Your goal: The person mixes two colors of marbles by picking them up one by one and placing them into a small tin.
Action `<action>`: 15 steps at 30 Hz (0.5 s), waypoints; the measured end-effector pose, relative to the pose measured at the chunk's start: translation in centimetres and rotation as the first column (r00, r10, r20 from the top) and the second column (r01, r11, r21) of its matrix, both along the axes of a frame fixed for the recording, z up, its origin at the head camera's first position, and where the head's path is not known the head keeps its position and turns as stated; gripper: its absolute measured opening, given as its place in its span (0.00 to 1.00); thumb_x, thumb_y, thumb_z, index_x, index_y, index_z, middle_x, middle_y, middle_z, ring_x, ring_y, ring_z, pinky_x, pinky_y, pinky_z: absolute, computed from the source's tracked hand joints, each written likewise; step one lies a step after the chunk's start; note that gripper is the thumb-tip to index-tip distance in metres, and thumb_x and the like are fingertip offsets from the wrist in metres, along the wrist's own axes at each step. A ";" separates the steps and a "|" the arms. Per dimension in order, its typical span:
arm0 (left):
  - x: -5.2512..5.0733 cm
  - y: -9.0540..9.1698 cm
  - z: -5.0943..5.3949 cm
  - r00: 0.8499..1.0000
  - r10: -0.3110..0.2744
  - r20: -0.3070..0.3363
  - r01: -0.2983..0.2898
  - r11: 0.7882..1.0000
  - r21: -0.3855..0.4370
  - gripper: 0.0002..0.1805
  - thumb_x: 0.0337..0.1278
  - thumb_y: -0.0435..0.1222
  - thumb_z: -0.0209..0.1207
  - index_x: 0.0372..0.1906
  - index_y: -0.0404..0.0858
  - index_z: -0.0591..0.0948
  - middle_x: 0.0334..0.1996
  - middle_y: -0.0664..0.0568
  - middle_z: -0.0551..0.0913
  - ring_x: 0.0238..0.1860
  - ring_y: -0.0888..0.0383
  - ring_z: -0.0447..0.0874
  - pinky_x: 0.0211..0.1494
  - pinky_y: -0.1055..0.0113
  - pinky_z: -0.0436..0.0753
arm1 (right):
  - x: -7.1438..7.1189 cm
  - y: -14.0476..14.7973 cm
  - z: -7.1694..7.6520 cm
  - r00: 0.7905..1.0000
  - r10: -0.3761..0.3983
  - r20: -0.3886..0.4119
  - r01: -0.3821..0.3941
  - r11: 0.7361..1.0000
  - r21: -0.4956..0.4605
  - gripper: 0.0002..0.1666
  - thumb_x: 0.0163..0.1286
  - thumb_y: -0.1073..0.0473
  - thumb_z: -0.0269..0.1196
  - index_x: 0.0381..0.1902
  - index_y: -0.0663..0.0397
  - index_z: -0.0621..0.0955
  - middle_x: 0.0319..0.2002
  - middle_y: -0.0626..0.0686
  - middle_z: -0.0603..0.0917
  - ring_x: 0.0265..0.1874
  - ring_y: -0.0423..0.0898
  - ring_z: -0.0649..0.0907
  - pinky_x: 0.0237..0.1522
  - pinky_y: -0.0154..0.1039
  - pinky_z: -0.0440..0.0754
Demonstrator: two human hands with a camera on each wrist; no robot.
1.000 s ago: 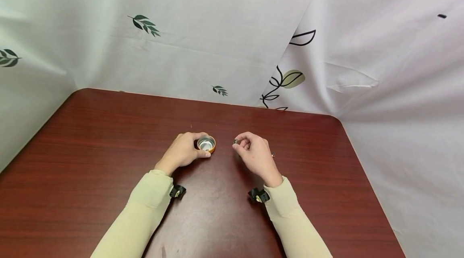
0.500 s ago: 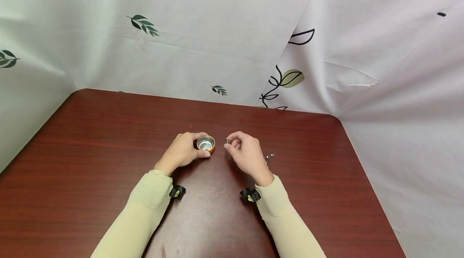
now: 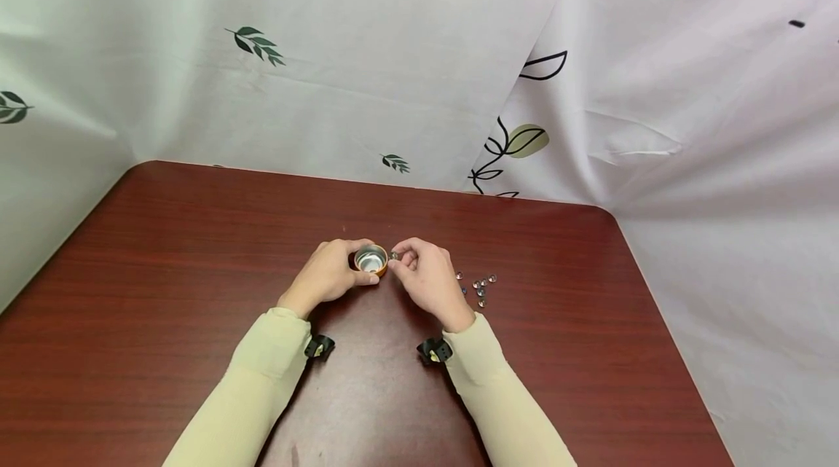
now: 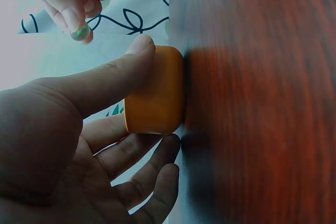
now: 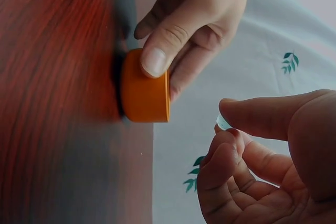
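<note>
Gripping the orange round tin with the silvery inside (image 4: 157, 95), your left hand (image 3: 325, 272) has its thumb on the near side, fingers round the far side. Tin stands upright on the dark red wood-grain table (image 3: 557, 350), mouth up, about midway between left and right edges, closer to the far edge than to you. Your right hand (image 3: 422, 279) is pinched narrow: thumb and index finger hold one small round see-through greenish bead, glass by the look of it (image 5: 222, 123). Bead sits above rim level, just off the tin's right side, apart from it in both wrist views. Other fingers of that hand curl in toward the palm. More small shiny clear beads (image 3: 481, 292) lie loose beyond your right hand, toward the table's right edge; one or two look bluish. Pale yellow sleeves (image 3: 229, 394) on both arms, black strapped device (image 3: 319, 347) at each wrist. White leaf-print cloth (image 3: 367, 88) hangs behind the far edge and both far corners.
</note>
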State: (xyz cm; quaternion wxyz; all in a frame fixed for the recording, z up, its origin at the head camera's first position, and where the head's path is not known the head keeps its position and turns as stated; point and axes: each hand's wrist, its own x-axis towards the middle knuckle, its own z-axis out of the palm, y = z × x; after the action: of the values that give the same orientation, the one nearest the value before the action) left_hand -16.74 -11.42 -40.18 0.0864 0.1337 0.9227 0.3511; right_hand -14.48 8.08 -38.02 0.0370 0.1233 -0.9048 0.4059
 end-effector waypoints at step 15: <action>0.0 0.1 0.2 1.000 -0.001 0.002 0.001 1.000 -0.006 0.31 0.52 0.43 0.75 0.63 0.45 0.81 0.49 0.48 0.86 0.48 0.51 0.82 0.53 0.55 0.78 | -0.8 -1.4 -0.2 1.000 0.007 0.002 -0.007 1.000 0.011 0.05 0.67 0.62 0.68 0.40 0.55 0.86 0.23 0.44 0.80 0.23 0.37 0.77 0.27 0.32 0.75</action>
State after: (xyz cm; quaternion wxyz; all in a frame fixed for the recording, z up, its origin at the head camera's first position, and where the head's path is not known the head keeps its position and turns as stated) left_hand -16.73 -11.33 -40.01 0.0877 0.1338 0.9237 0.3483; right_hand -15.26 6.68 -38.20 0.0342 0.1264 -0.9067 0.4010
